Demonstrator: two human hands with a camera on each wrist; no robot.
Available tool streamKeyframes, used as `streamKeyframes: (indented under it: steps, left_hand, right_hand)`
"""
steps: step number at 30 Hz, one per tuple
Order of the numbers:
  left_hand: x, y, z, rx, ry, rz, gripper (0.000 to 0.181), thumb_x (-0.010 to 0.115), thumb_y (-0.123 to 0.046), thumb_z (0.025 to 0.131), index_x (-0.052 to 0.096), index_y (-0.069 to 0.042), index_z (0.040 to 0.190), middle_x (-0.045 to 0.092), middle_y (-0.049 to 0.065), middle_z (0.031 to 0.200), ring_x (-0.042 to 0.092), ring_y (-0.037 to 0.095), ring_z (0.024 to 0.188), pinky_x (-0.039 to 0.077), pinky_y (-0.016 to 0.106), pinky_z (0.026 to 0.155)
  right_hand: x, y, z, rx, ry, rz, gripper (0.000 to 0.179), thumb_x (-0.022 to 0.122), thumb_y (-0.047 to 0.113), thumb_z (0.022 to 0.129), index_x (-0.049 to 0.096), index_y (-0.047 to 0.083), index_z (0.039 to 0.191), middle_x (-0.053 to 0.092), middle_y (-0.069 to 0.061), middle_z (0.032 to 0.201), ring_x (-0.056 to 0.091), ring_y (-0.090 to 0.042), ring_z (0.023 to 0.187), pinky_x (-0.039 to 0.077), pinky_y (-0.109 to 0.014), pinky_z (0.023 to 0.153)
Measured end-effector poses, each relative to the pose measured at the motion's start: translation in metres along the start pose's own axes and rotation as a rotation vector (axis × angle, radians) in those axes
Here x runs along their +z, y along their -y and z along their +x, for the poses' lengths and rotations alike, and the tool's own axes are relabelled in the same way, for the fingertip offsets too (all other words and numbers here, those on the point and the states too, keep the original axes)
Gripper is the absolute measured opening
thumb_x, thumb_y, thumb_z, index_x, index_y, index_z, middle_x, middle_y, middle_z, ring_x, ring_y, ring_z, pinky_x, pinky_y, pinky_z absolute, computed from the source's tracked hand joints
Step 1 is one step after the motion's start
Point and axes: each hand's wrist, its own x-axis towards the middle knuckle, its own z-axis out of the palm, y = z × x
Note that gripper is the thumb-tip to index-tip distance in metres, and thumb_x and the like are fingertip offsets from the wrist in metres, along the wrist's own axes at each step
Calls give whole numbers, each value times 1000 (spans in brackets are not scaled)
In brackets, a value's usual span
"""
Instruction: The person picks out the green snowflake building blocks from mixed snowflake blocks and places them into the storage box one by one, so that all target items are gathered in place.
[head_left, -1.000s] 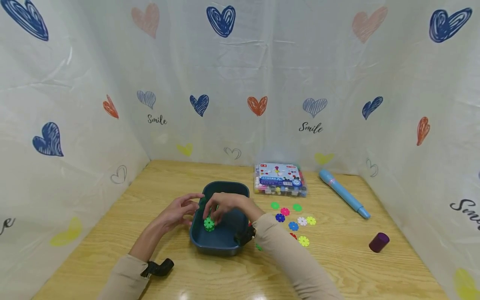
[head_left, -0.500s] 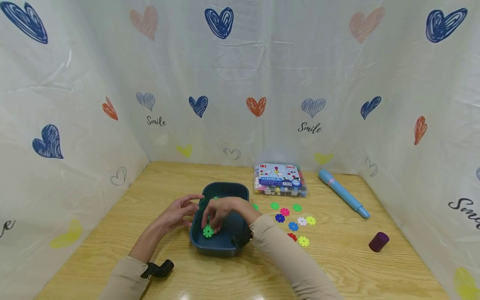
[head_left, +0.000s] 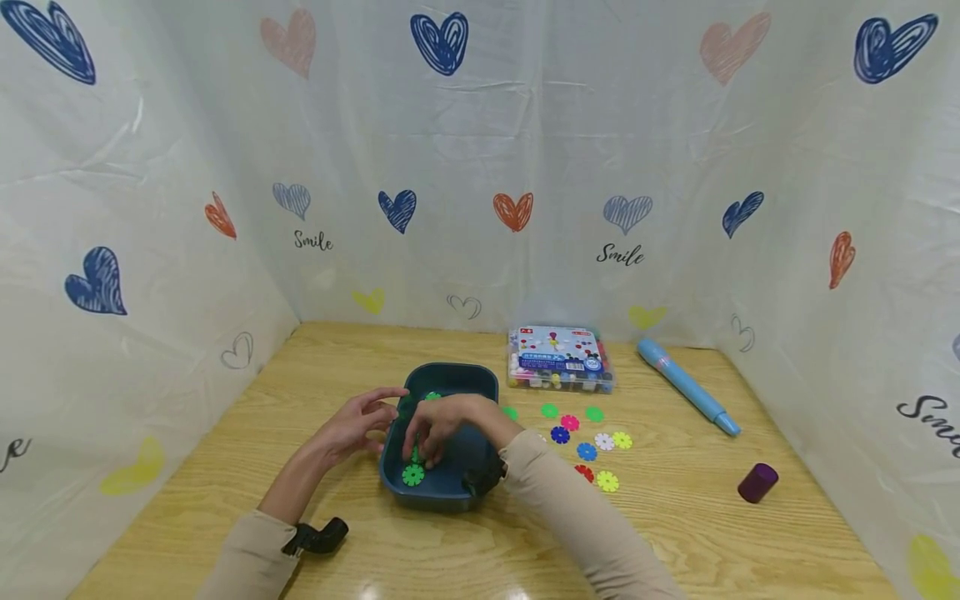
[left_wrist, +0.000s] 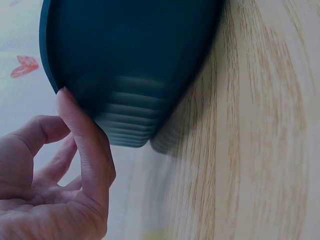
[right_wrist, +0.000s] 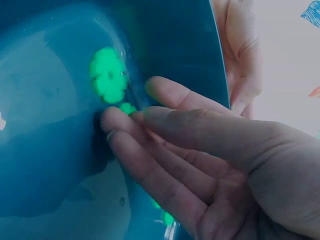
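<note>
In the head view a dark blue-green bin (head_left: 386,475) stands on the table. My left hand (head_left: 360,427) is at its left side, with a fingertip touching the rim in the left wrist view. My right hand (head_left: 442,425) reaches down inside the bin, fingers fairly straight and pointing at the left wall. Just beyond its fingertips lies a green notched disc (head_left: 412,475), also plain in the right wrist view. A second green disc (right_wrist: 127,108) shows partly behind the right fingertips. More green discs (right_wrist: 167,218) lie farther along the wall, partly hidden by the hand.
Several coloured notched discs (head_left: 587,452) are scattered right of the bin. Behind them stands a clear plastic case (head_left: 561,360) of small parts. A light-blue tube (head_left: 687,387) and a purple cylinder (head_left: 758,483) are at the right. A white curtain (head_left: 465,150) encloses the table.
One green disc has moved nearer the bin's front, away from my right fingers. My right hand has dropped slightly lower in the bin. The left hand has stayed put.
</note>
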Motion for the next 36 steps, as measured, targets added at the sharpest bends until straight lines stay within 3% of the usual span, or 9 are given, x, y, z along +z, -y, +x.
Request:
streamKeyframes:
  steps: [4, 9, 14, 18, 22, 27, 33, 36]
  left_hand:
    - [0, -1, 0, 2, 12, -10, 50, 54, -19, 101, 39, -11, 148, 63, 6, 110, 62, 17, 91, 56, 28, 61]
    - [0, -2, 1, -2, 0, -21, 49, 53, -17, 101, 40, -11, 148, 63, 9, 109, 62, 20, 90, 56, 28, 61]
    - [2, 0, 2, -23, -28, -15, 49, 55, -17, 100, 42, -13, 146, 62, 9, 108, 61, 20, 89, 56, 28, 60]
    - [2, 1, 2, -17, -29, -16, 49, 56, -19, 100, 42, -13, 146, 60, 7, 110, 61, 18, 88, 55, 27, 60]
    - [2, 0, 2, -9, -24, -14, 51, 57, -20, 99, 41, -13, 147, 60, 8, 111, 61, 17, 87, 55, 26, 59]
    - [3, 0, 2, -21, -34, -11, 49, 57, -19, 98, 43, -15, 145, 61, 10, 115, 61, 18, 89, 55, 27, 59]
    - [3, 3, 2, -16, -31, -5, 50, 58, -20, 99, 43, -13, 146, 58, 8, 112, 61, 19, 88, 54, 27, 59]
    - [3, 3, 2, -9, -25, -7, 49, 57, -21, 99, 43, -13, 146, 55, 6, 107, 60, 19, 87, 54, 27, 58]
  right_hand:
    - [-3, -1, -7, -17, -33, -15, 26, 56, -3, 95, 66, -4, 119, 71, -25, 105, 73, -33, 91, 60, -34, 78]
    - [-11, -3, -27, -23, -155, -67, 26, 59, 5, 97, 66, 0, 121, 73, -21, 102, 74, -29, 87, 60, -35, 77]
    - [-22, -9, -59, -52, -299, -126, 28, 57, 15, 99, 65, 6, 124, 72, -20, 101, 73, -32, 85, 60, -33, 72]
    - [-31, -20, -93, -59, -397, -139, 27, 55, 19, 100, 66, 10, 123, 70, -21, 102, 71, -32, 83, 59, -40, 69]
    - [-36, -39, -128, -49, -490, -133, 25, 55, 19, 101, 67, 10, 120, 71, -19, 99, 71, -23, 75, 58, -45, 67]
    - [-32, -72, -166, 1, -598, -130, 23, 55, 20, 101, 68, 9, 117, 72, -10, 92, 69, -16, 71, 57, -42, 62]
    - [-20, -115, -199, 51, -662, -123, 26, 53, 18, 101, 67, 3, 118, 70, -22, 97, 67, -38, 75, 51, -37, 52]
    - [-13, -132, -210, 77, -687, -101, 28, 54, 17, 101, 65, -2, 119, 69, -26, 99, 65, -43, 73, 51, -36, 53]
